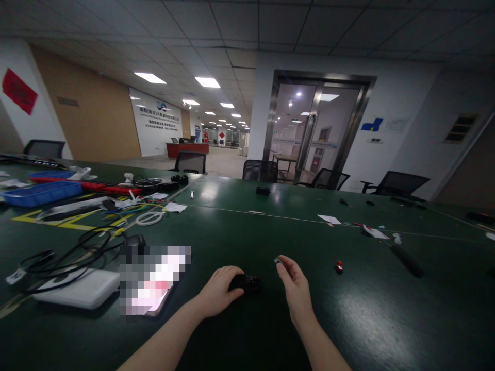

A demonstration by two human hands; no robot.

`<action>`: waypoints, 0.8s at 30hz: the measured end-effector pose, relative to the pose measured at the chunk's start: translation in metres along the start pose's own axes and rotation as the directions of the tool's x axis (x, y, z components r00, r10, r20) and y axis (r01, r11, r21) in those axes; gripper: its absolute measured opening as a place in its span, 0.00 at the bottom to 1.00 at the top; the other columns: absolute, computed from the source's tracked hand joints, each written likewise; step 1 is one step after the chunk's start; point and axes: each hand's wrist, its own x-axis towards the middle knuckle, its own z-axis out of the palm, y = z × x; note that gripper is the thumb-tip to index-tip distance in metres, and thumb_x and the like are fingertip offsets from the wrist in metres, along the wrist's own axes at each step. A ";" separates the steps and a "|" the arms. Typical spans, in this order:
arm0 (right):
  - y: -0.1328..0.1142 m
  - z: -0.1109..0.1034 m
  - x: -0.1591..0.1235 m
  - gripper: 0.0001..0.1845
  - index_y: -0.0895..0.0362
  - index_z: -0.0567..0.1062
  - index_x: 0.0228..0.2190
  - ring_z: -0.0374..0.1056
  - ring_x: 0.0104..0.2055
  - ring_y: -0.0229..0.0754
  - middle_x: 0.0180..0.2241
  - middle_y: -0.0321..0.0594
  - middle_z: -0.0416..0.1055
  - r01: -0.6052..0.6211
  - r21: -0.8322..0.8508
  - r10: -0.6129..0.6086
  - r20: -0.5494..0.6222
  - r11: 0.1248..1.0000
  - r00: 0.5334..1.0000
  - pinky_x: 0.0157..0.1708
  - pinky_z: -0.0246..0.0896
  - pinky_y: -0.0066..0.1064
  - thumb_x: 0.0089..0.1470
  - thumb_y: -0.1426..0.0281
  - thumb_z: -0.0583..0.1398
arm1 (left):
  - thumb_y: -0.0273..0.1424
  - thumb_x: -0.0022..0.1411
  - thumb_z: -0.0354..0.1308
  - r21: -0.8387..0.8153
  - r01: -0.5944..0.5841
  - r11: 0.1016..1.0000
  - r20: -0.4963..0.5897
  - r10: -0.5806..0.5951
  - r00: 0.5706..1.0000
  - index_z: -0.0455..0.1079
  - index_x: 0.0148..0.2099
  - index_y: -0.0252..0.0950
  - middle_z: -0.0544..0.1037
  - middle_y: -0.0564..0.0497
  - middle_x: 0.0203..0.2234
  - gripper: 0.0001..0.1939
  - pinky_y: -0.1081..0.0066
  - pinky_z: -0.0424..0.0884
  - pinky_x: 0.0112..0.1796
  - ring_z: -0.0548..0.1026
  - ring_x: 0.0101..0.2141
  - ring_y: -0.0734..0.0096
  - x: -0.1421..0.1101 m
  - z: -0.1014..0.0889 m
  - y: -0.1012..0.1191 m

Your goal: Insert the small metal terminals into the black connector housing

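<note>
My left hand point(223, 289) curls around one end of a small black object point(249, 282) on the dark green table. Its kind is too dark to make out. Off to the right, my right hand point(296, 286) is raised a little and pinches a small flat metallic piece point(277, 259) between thumb and fingers. The two hands are apart. A small red and black item point(339, 267) lies to the right of my right hand. Left of my left hand is a phone point(170, 288) with a lit, blurred-out screen.
A white box-shaped device point(83, 288) with black cables point(77, 252) occupies the near left. Beyond it are a blue tray point(44, 194), loose wires and tools. A black-handled tool point(407, 260) and paper scraps point(329, 219) lie to the right. A small black block point(263, 190) sits at the far edge.
</note>
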 end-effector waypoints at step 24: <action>-0.001 0.001 -0.001 0.19 0.52 0.71 0.39 0.64 0.46 0.46 0.40 0.37 0.71 -0.041 -0.007 0.041 -0.004 0.999 0.999 0.42 0.61 0.35 0.43 0.60 0.61 | 0.32 0.53 0.55 -0.051 0.042 0.998 -0.017 -0.043 0.999 0.62 0.51 0.42 0.70 0.50 0.45 0.21 0.63 0.60 0.48 0.65 0.47 0.62 -0.002 -0.002 0.001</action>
